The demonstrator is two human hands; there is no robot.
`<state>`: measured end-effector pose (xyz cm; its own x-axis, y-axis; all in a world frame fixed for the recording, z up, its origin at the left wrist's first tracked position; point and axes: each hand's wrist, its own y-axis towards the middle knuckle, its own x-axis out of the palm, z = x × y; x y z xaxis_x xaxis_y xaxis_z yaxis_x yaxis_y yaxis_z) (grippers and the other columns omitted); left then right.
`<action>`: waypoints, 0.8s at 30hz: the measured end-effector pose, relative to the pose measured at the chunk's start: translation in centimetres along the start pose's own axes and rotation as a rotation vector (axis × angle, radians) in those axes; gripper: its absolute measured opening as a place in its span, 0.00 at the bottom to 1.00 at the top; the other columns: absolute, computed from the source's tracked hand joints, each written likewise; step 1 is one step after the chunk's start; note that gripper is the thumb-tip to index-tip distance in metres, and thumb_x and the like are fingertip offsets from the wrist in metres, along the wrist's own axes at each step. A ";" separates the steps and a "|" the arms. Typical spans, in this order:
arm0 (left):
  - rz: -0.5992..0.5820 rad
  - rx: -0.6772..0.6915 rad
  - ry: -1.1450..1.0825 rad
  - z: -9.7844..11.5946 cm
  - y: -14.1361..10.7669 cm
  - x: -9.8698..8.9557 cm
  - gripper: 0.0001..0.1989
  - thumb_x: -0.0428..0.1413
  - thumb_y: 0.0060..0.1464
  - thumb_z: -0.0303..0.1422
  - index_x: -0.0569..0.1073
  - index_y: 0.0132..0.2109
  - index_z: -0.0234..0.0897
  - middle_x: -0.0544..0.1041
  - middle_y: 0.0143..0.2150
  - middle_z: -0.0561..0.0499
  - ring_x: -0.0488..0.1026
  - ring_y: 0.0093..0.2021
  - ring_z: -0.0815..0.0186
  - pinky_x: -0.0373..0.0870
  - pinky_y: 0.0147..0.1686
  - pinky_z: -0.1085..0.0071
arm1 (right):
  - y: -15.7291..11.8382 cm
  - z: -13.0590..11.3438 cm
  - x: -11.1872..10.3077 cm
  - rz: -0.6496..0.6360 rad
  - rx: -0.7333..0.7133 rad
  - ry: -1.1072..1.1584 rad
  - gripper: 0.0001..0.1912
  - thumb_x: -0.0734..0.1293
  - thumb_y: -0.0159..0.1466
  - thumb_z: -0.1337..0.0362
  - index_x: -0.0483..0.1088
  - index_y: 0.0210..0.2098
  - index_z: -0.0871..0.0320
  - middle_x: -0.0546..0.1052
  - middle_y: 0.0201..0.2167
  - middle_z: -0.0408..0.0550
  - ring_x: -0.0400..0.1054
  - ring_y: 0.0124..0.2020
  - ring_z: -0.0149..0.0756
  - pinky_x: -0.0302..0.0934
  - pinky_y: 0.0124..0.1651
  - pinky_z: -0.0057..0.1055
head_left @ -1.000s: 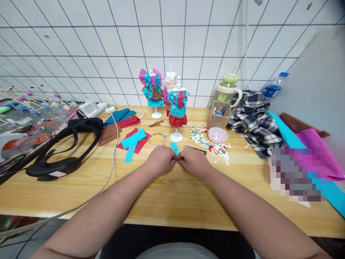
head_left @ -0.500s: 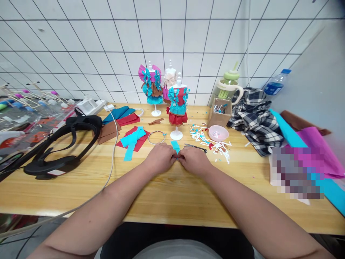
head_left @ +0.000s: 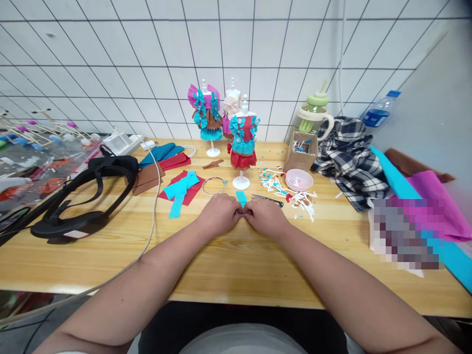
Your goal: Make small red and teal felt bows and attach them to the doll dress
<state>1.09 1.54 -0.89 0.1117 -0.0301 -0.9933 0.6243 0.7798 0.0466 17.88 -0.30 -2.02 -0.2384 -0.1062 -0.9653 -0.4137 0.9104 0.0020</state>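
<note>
1. Right at the grip: the left hand point(head_left: 221, 214) and the right hand point(head_left: 266, 216) meet at mid-frame, knuckles up, fingertips pinched together at the near end of a short blue strip point(head_left: 241, 197). Both look closed on it, though the fingers hide exactly how that end is folded.

2. The strip's flat far end pokes out just beyond the hands, pointing up the frame. Any change in its shape seems to be happening inside that tight pinch; the part in view looks smooth.

3. Just beside the right hand, the scissors point(head_left: 275, 202) lie on the table point(head_left: 236, 275), out of both grips.

4. Straight above the strip stands a small dress form point(head_left: 242, 132) in red and blue, upright on its white base; two more dressed forms stand behind it.

5. Above the left hand, a thin metal hoop point(head_left: 214, 177) lies flat. Further left, loose blue pieces point(head_left: 178, 194) overlap red paper point(head_left: 191, 196).

6. Right of centre, white bits point(head_left: 304, 200) are scattered around a pink bowl point(head_left: 304, 187), with a cardboard box point(head_left: 299, 161) above, and dark plaid cloth point(head_left: 354, 169) beyond.
</note>
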 end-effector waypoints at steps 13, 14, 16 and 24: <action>0.018 -0.035 0.010 0.2 -0.2 -0.2 0.08 0.53 0.53 0.32 0.78 0.34 0.40 0.78 0.31 0.46 0.72 0.35 0.58 0.63 0.36 0.63 | -0.1 -0.3 -0.1 -0.015 0.014 -0.024 0.12 0.59 0.66 0.61 0.74 0.37 0.54 0.77 0.37 0.47 0.70 0.40 0.36 0.57 0.38 0.28; 0.017 -0.029 0.014 0.2 -0.2 -0.2 0.08 0.53 0.54 0.32 0.77 0.33 0.40 0.78 0.31 0.47 0.71 0.35 0.58 0.63 0.36 0.63 | -0.1 -0.3 0.0 -0.010 0.017 -0.020 0.12 0.59 0.66 0.61 0.74 0.37 0.54 0.77 0.37 0.47 0.70 0.40 0.36 0.58 0.38 0.28; 0.014 -0.013 0.017 0.1 -0.2 -0.1 0.09 0.52 0.54 0.32 0.77 0.33 0.40 0.78 0.31 0.47 0.71 0.35 0.58 0.63 0.35 0.63 | -0.1 -0.3 0.0 0.002 0.025 -0.007 0.11 0.60 0.65 0.61 0.74 0.39 0.54 0.77 0.37 0.47 0.70 0.40 0.37 0.58 0.39 0.28; 0.018 -0.014 0.008 -0.1 -0.1 0.1 0.09 0.52 0.55 0.35 0.78 0.34 0.41 0.77 0.31 0.47 0.71 0.36 0.58 0.62 0.36 0.63 | -0.1 -0.1 -0.1 -0.003 -0.001 -0.005 0.12 0.59 0.66 0.61 0.75 0.39 0.53 0.77 0.38 0.47 0.69 0.42 0.37 0.57 0.39 0.28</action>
<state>0.89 1.52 -0.97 0.1166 -0.0106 -0.9931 0.6113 0.7889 0.0633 17.89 -0.44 -1.87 -0.2329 -0.1068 -0.9666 -0.4153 0.9097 -0.0004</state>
